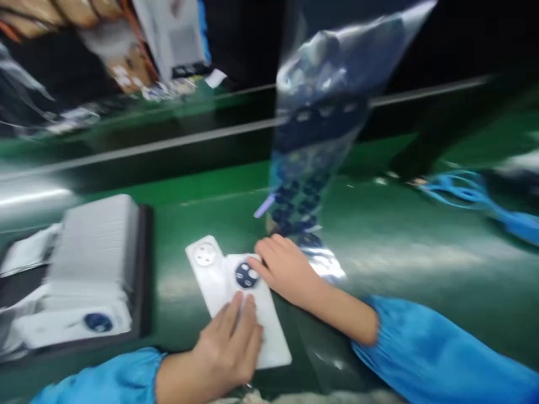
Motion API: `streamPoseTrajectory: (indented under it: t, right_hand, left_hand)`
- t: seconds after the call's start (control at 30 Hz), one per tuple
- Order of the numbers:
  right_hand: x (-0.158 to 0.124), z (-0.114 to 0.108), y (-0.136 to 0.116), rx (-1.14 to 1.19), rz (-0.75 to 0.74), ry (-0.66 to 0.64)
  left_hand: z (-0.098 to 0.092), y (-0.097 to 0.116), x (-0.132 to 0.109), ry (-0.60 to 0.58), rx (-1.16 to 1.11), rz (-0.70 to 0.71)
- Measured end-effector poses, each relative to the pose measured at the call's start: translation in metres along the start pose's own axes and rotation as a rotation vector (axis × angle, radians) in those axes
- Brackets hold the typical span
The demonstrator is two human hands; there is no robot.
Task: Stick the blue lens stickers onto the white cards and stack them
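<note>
Holding: left hand [227, 350] clamps white plastic panel [273, 342], lower centre; right hand [286, 269] touches its dark blue disc [246, 275]; hands close together.
Handling: panel looks light, stiff; take by edges.
Nearby: white panel stack [95, 252], lower left.

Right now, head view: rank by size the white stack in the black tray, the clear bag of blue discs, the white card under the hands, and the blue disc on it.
1. Clear bag of blue discs and white stack: too close to call, bag blurred.
2. White card.
3. Blue disc.
</note>
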State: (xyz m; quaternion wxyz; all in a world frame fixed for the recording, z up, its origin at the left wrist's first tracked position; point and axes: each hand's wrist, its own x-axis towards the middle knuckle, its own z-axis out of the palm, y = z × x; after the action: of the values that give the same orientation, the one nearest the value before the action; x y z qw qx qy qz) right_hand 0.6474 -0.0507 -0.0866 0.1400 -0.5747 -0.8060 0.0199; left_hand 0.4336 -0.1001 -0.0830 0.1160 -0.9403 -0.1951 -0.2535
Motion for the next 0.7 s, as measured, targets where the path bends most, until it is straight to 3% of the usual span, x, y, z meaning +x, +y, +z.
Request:
streamPoseTrajectory:
  t: [0.17, 0.23, 0.33, 0.47, 0.57, 0.7]
  right_hand:
    - [-0.001, 0.02, 0.003, 0.178, 0.001, 0.109]
    - [0.0, 0.024, 0.005, 0.339, 0.04, 0.126]
    - [-0.001, 0.016, 0.007, 0.644, 0.185, 0.08]
    - [-0.007, -0.002, 0.005, 1.008, 0.425, 0.027]
    - [-0.011, -0.014, -0.006, 1.285, 0.472, -0.005]
    - [-0.018, -0.031, -0.025, 1.608, 0.417, -0.035]
  left_hand:
    - [-0.001, 0.004, 0.0, -0.061, 0.111, 0.077]
    - [0.0, 0.003, 0.0, -0.06, 0.147, 0.033]
    - [-0.007, 0.007, 0.002, 0.027, 0.09, -0.185]
    - [-0.02, 0.03, 0.006, 0.188, 0.161, -0.563]
    - [-0.013, 0.051, 0.009, 0.125, 0.277, -0.729]
    - [0.003, 0.066, 0.016, 0.038, 0.349, -0.773]
